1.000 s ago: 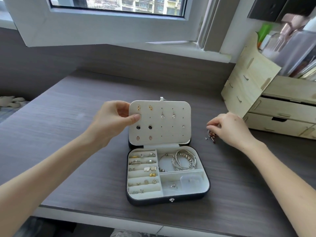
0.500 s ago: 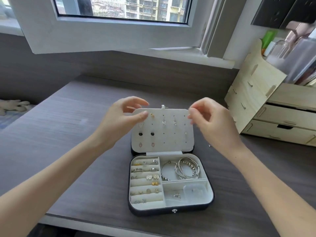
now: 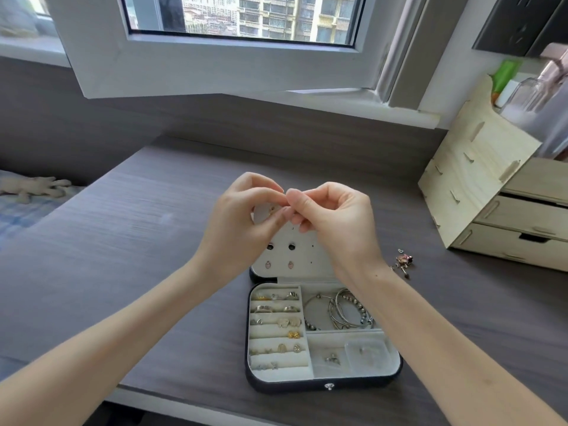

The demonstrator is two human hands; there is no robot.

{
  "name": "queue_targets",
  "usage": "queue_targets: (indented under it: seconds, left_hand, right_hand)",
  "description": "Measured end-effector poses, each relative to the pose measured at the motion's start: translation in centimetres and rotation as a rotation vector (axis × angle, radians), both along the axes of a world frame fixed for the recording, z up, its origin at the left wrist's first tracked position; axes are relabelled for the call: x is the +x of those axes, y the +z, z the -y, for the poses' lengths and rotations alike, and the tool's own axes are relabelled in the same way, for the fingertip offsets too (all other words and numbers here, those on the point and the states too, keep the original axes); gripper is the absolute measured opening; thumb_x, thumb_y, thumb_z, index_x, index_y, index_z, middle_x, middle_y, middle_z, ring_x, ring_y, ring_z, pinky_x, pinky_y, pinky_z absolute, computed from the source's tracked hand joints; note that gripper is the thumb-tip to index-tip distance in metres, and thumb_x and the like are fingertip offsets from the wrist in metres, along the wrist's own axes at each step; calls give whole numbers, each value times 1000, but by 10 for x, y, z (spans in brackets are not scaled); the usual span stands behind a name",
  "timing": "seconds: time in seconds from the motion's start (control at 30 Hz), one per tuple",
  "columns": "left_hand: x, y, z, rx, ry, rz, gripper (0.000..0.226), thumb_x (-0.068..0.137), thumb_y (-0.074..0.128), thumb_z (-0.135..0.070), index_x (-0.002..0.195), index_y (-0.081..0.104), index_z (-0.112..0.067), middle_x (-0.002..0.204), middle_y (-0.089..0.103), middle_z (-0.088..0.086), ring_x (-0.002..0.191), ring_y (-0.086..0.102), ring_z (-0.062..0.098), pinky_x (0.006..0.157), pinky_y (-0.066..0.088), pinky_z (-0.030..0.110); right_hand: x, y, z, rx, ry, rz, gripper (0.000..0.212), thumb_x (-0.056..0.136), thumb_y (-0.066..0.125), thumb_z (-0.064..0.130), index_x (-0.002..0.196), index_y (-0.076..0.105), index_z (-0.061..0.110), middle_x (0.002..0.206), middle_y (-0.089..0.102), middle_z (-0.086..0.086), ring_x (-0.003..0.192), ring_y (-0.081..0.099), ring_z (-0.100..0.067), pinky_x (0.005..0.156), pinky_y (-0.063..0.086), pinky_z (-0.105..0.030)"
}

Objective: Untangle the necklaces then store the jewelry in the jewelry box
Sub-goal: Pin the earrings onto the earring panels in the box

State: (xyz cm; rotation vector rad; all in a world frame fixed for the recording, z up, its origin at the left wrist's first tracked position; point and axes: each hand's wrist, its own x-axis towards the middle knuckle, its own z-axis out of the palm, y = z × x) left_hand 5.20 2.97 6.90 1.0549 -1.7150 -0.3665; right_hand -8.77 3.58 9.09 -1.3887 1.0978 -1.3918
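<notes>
The left hand (image 3: 242, 219) and the right hand (image 3: 335, 222) are raised side by side, fingers curled, with thumb and forefinger tips of both meeting at one spot. Whatever they pinch there is too small to make out, so I cannot tell whether either hand actually holds a piece.

Both hands hover in front of the upright lid (image 3: 298, 256) of the jewelry box (image 3: 307, 387), hiding most of its upper half. The box lies open on the desk (image 3: 138, 241), near the front edge. The lid's pale panel carries stud earrings, including two dark ones and a pink pair (image 3: 278, 265) below them.

In the tray, the left side holds padded rows of rings and small earrings (image 3: 276, 309). The upper right compartment holds silver bracelets (image 3: 347, 309). The lower right one holds a clear packet (image 3: 365, 355) and a small silver piece beside it.

A small heap of loose jewelry (image 3: 403, 262) lies on the desk just right of the box. Further right stands a pale wooden drawer organiser (image 3: 491, 216). A white window frame (image 3: 215, 66) hangs over the back of the desk.
</notes>
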Motion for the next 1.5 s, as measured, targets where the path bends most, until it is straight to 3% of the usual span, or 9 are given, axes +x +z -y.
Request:
queue_targets:
  seconds: [0.33,0.5,0.63,0.73,0.93,1.13,1.23,1.33,1.5]
  left_hand:
    - [0,4,-1,11,-139,-102,22,87,54,-30,84,64,-12,87,54,-4,81,53,13,65,41,24]
    - [-1,11,-1,104,-208,-97,19,84,47,-34,77,58,-20,86,49,-8,77,51,8,68,38,20]
    - [3,14,2,223,-276,-93,25,81,51,-41,76,63,-19,86,51,-13,83,53,10,74,44,27]
    - [9,21,2,368,-392,-119,23,81,61,-35,76,66,-13,85,51,-7,81,50,7,71,41,20]
    - [22,41,4,520,-547,-14,12,77,66,-27,75,71,-16,86,56,-7,81,53,11,76,44,25]
    - [20,48,5,417,-533,219,35,72,60,-42,83,69,-10,91,55,-5,79,54,25,75,47,50]
    - [18,49,7,411,-549,247,34,72,59,-38,81,69,-8,89,55,-7,70,52,16,65,47,39]
    - [21,52,10,422,-548,224,22,75,62,-34,80,70,-14,86,57,-10,70,53,3,62,41,16]
    - [27,52,13,491,-554,153,5,77,70,-34,77,71,-29,85,65,-1,81,60,14,73,51,27]
  right_hand:
    - [-12,12,-2,-67,148,-150,10,85,67,10,83,66,1,72,72,-6,65,69,-17,55,52,-22]
    - [-21,19,-1,-68,287,-205,17,86,63,0,102,63,-3,77,70,-16,63,66,-16,56,51,-20]
    - [-25,18,-1,-144,283,-272,10,83,67,0,92,68,3,74,72,-11,62,68,-16,56,52,-22]
    - [-28,19,-3,-242,242,-426,7,79,72,11,86,70,9,71,71,-2,62,68,-13,57,52,-22]
    - [-30,27,-5,-537,230,-697,20,75,73,28,79,69,9,66,63,13,60,63,-6,56,50,-18]
    - [-38,29,-3,-556,340,-790,17,79,68,29,82,69,12,70,65,12,61,60,-4,58,45,-15]
    - [-37,27,-3,-566,361,-824,12,78,68,30,80,69,18,70,62,17,61,54,3,61,35,-8]
    - [-39,27,-6,-540,373,-820,8,77,66,38,80,66,31,71,57,17,68,52,-3,62,37,-19]
    - [-46,17,-1,-782,205,-982,20,77,63,42,73,71,24,76,52,11,73,45,-14,61,41,-33]
